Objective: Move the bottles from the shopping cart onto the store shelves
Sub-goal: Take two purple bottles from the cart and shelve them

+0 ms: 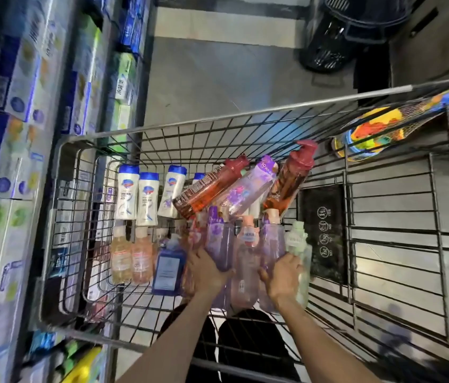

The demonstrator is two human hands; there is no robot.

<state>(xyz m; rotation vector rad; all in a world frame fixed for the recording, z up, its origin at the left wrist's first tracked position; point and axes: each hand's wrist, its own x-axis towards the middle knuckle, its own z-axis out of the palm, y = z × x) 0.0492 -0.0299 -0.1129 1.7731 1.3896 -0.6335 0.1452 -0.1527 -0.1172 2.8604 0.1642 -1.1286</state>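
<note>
The wire shopping cart holds several bottles. My left hand grips a purple bottle near the cart's middle. My right hand grips another purple bottle, with a pale green bottle right beside its fingers. A pink bottle lies between the two hands. White bottles with blue caps stand at the far left of the cart. Orange bottles and a blue bottle lie to the left. Red-brown pump bottles lean at the far side.
Store shelves packed with boxed goods run along the left side of the cart. A colourful packet sits on the cart's right rim. A dark basket stands on the grey floor beyond. My legs show under the cart.
</note>
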